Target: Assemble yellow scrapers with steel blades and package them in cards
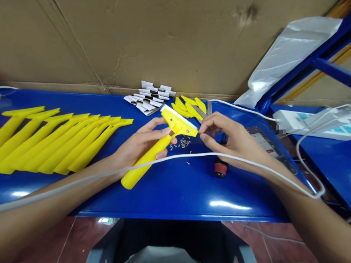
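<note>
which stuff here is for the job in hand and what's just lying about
Likely the job: held yellow scraper, row of yellow scraper bodies, loose screws, small yellow pieces, metal strips, red-and-black tool handle, perhaps white cards

Probably just lying about: tablet, plastic bag, white cable

The left grip (145, 139), a bare hand, holds a yellow plastic T-headed scraper (149, 155) over a glossy blue worktop (172, 189). The right grip (226, 133), also bare, is at the scraper's right corner, contact unclear. Near the scraper's neck lie small silver screws (182, 142); left of it, overlapping yellow plastic handles (55, 142); behind it, notched white card pieces (146, 103); right of it, a red-and-black tool handle (220, 169).
</note>
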A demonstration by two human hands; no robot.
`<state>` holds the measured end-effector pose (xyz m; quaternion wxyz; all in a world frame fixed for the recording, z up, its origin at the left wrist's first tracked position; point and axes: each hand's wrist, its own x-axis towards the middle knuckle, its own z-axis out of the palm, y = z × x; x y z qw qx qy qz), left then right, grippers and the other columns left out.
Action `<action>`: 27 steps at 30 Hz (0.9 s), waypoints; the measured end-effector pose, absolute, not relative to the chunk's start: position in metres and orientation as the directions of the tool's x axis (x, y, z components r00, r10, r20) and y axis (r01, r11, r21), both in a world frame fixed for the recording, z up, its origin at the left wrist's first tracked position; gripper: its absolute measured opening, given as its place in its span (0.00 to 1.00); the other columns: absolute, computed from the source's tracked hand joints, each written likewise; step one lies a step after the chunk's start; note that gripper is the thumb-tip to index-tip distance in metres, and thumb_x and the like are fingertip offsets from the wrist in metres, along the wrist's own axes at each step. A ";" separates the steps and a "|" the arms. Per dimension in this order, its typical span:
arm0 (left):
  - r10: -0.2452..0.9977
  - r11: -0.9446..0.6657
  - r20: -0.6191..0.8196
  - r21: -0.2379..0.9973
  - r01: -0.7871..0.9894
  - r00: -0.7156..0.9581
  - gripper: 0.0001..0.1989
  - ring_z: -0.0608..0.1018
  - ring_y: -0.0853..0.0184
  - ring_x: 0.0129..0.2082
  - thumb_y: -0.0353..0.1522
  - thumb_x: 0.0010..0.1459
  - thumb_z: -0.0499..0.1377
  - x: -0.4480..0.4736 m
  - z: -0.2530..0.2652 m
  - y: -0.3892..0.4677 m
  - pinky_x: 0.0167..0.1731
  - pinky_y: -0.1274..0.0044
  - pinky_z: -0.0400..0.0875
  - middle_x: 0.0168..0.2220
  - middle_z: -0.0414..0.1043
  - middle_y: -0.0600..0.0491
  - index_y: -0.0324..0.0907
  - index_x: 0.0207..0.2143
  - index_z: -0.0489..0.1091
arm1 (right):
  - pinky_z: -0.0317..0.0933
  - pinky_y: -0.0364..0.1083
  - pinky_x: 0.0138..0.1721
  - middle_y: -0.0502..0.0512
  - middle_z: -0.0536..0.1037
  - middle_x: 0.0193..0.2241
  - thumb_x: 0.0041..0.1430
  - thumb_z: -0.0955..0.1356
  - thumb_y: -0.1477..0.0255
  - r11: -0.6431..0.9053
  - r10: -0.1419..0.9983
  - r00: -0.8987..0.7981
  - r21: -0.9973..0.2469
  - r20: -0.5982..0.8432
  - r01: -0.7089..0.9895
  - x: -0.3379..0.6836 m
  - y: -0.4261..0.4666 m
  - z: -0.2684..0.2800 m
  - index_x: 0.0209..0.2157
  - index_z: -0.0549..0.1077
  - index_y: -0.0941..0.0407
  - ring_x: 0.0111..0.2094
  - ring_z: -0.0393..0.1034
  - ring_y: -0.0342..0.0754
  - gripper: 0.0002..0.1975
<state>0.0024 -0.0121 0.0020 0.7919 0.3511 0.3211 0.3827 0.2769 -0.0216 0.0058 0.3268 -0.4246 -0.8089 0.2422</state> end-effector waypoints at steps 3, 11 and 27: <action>0.847 0.437 -0.210 0.797 -0.416 0.488 0.16 0.82 0.67 0.31 0.26 0.63 0.69 0.003 0.002 -0.014 0.19 0.85 0.68 0.40 0.81 0.49 0.43 0.51 0.72 | 0.67 0.51 0.45 0.55 0.77 0.45 0.74 0.69 0.71 0.579 0.785 -0.585 -0.575 0.203 0.578 0.281 -0.020 0.003 0.46 0.79 0.53 0.42 0.73 0.49 0.06; 0.831 0.443 -0.205 0.806 -0.393 0.517 0.16 0.83 0.64 0.35 0.26 0.64 0.68 0.002 0.000 -0.013 0.19 0.83 0.70 0.39 0.79 0.47 0.42 0.53 0.72 | 0.68 0.55 0.54 0.59 0.77 0.49 0.77 0.64 0.68 0.560 0.763 -0.646 -0.522 0.022 0.643 0.283 -0.022 -0.002 0.52 0.84 0.52 0.49 0.77 0.54 0.16; 0.818 0.453 -0.221 0.817 -0.356 0.532 0.18 0.81 0.64 0.34 0.28 0.64 0.71 0.003 0.001 -0.015 0.20 0.84 0.69 0.37 0.79 0.47 0.43 0.54 0.73 | 0.66 0.49 0.45 0.55 0.75 0.46 0.76 0.64 0.70 0.575 0.759 -0.651 -0.480 0.009 0.663 0.287 -0.022 0.001 0.47 0.81 0.51 0.40 0.75 0.48 0.13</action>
